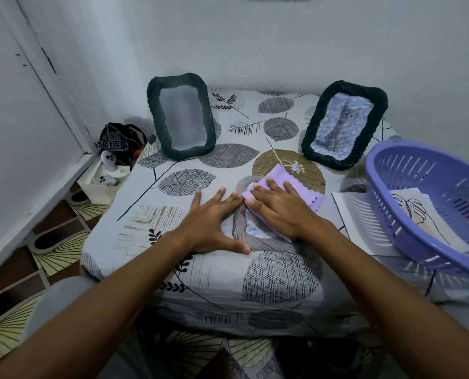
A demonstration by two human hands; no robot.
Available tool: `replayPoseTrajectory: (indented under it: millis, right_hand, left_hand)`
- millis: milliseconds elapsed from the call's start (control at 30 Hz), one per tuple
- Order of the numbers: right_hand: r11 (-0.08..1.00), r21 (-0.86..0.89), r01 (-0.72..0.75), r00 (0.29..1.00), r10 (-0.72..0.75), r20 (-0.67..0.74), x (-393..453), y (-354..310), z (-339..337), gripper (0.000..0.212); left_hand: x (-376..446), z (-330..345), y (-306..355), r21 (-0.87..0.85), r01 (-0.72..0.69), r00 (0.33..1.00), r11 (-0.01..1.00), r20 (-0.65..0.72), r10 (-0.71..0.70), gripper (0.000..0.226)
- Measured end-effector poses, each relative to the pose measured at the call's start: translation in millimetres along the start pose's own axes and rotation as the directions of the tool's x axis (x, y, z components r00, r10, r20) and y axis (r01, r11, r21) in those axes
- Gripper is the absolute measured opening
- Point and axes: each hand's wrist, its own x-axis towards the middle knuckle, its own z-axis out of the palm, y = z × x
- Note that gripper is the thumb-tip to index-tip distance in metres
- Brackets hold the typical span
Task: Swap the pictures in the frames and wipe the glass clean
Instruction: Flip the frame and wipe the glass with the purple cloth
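Our right hand (279,212) presses the purple cloth (282,179) flat-fingered on the grey frame (241,228) at table centre; our left hand (214,222), fingers spread, braces it at nine o'clock.

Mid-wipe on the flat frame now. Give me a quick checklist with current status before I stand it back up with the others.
1. Cloth on glass: ok. The right hand presses the purple cloth flat on the grey frame.
2. Frame steadied: ok. The left hand lies flat beside it, fingertips at its edge.
3. Glass clean: cannot tell, mostly covered.
4. Picture inside: ok, a bluish print shows under the hand.
5. Standing spot: ok, bare tablecloth between the left dark frame and the right dark frame.
6. Left dark frame filled: cannot tell, it looks blank grey.
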Motion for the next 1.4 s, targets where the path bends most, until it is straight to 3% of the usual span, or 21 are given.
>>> replayPoseTrajectory:
  millis: [233, 367, 500, 733, 933, 1100, 1267, 1400]
  right_hand:
    - [0.988, -0.154, 0.007, 1.000, -0.008, -0.010, -41, 19, -4, 0.104]
    - [0.969, -0.237, -0.069, 0.998, 0.068, -0.011, -33, 22, -7, 0.096]
    - [0.969, -0.198, -0.151, 0.988, 0.151, -0.015, -5, 13, -4, 0.082]
    - [0.981, -0.164, -0.108, 0.994, 0.112, 0.018, -4, -3, 5, 0.077]
    - [0.972, -0.188, -0.139, 0.986, 0.154, 0.070, -30, 13, -2, 0.102]
    - [0.961, -0.189, -0.201, 0.975, 0.215, 0.059, -11, 12, -4, 0.096]
    - [0.984, -0.164, -0.075, 0.992, 0.090, 0.091, -15, -1, 1, 0.094]
    - [0.988, -0.148, 0.041, 0.992, -0.023, 0.123, -40, -9, 4, 0.106]
  left_hand:
    - [0, -1, 0, 0.002, 0.013, 1.000, 1.000, 0.008, -0.013, 0.128]
    - [0, -2, 0, 0.002, 0.011, 1.000, 1.000, 0.019, -0.011, 0.127]
    - [0, -2, 0, -0.009, 0.005, 1.000, 1.000, 0.019, -0.005, 0.126]
    - [-4, -4, 4, -0.039, 0.038, 0.999, 0.999, -0.005, -0.038, 0.134]
    - [-4, -5, 3, -0.022, 0.016, 1.000, 1.000, 0.012, -0.015, 0.141]
    - [-5, -5, 4, -0.028, 0.017, 1.000, 0.999, 0.009, -0.017, 0.132]
    - [-3, -4, 3, -0.018, 0.018, 1.000, 1.000, 0.007, -0.018, 0.132]
    - [-5, -4, 4, -0.027, 0.020, 1.000, 0.999, 0.012, -0.020, 0.132]
